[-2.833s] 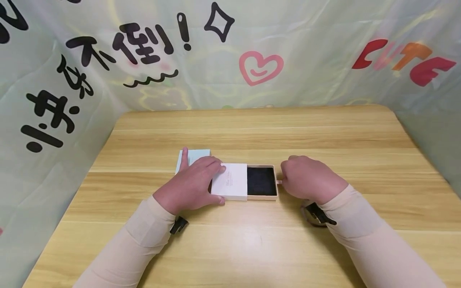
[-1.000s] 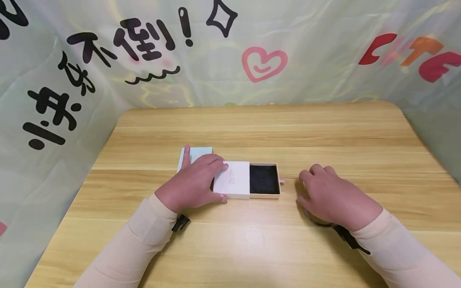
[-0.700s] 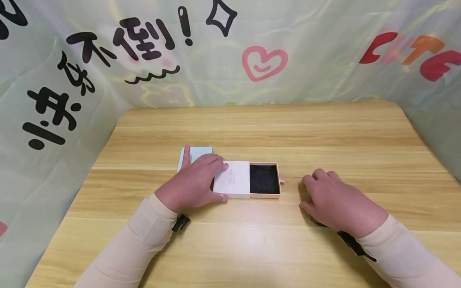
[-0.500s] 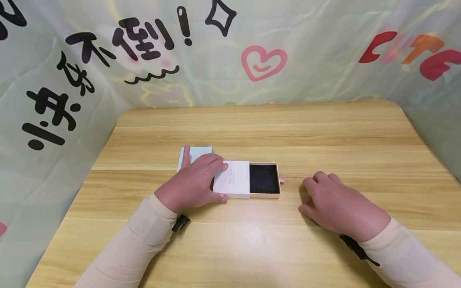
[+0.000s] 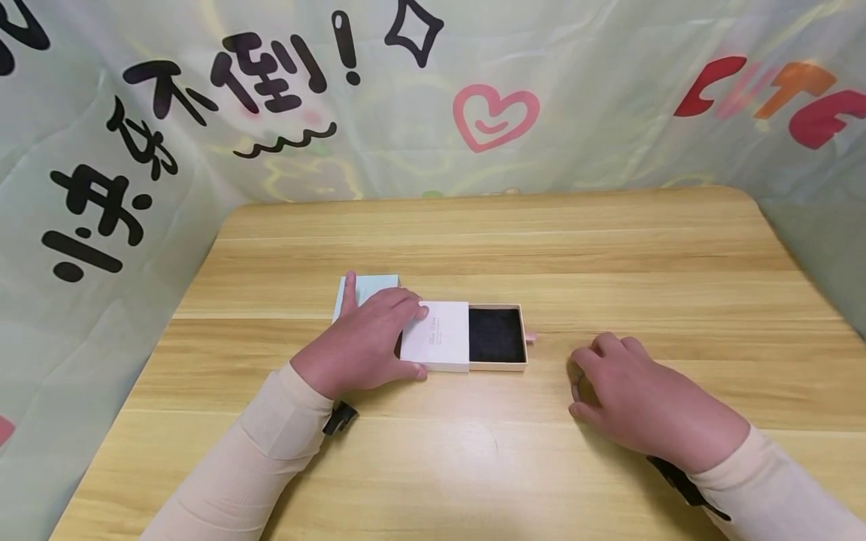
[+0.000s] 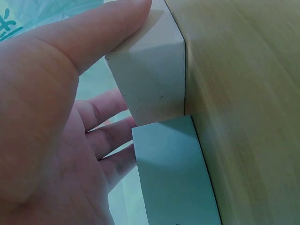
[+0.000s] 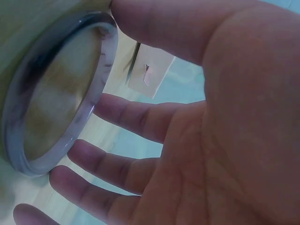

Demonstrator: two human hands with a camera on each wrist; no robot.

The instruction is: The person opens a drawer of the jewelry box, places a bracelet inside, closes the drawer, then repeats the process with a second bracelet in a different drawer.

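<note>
A white slide-out drawer box [image 5: 436,336] lies on the table, its drawer with a black lining [image 5: 496,335] pulled part way out to the right. My left hand [image 5: 365,344] grips the box's white sleeve, thumb on the near side and fingers on the far side. Off to the right of the drawer, my right hand [image 5: 649,402] holds a bangle by its edge just over the table. That bangle [image 7: 105,70], greyish white with dark patches, touches the thumb and fingertips in the right wrist view; only a sliver shows in the head view.
A pale blue box [image 6: 173,164] sits against the left end of the white box, partly behind my left hand. From the drawer's right end sticks a small pink ribbon tab [image 5: 531,338]. A printed cloth [image 5: 595,113] hangs behind the wooden table [image 5: 473,466].
My right hand has let go of the ribbon tab, moved right and toward me, and taken hold of the bangle. The left hand stays on the sleeve.
</note>
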